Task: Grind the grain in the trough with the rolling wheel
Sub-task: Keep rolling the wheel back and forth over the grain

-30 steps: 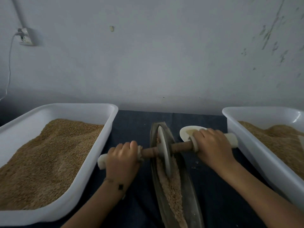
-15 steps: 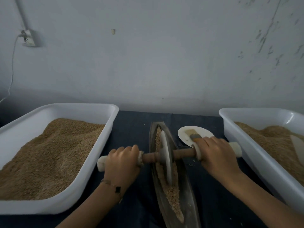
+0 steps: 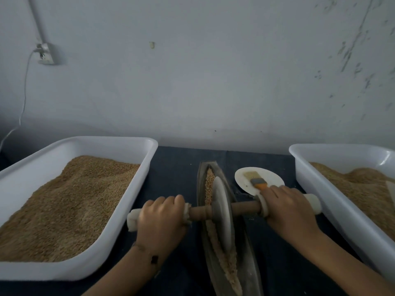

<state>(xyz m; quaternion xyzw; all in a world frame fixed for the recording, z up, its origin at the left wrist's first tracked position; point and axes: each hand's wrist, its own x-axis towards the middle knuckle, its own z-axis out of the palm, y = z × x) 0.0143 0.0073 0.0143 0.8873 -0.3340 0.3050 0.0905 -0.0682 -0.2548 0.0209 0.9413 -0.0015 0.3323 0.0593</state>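
Observation:
A narrow boat-shaped trough (image 3: 248,263) runs away from me in the middle of the dark cloth. A strip of tan grain (image 3: 226,263) lies along its groove. The grey rolling wheel (image 3: 222,212) stands on edge in the trough, about midway along it. A wooden axle (image 3: 245,207) passes through the wheel, with white handles at both ends. My left hand (image 3: 161,218) grips the left handle. My right hand (image 3: 288,208) grips the right handle.
A white tub (image 3: 132,210) heaped with grain sits on the left. A second white tub (image 3: 316,189) with grain stands on the right. Behind my right hand, a white plate (image 3: 269,176) holds a small brush (image 3: 256,180). The wall rises just behind the table.
The wheel has rolled toward me along the trough, baring more grain at the far end. Both hands came back with it, and the plate and brush show more.

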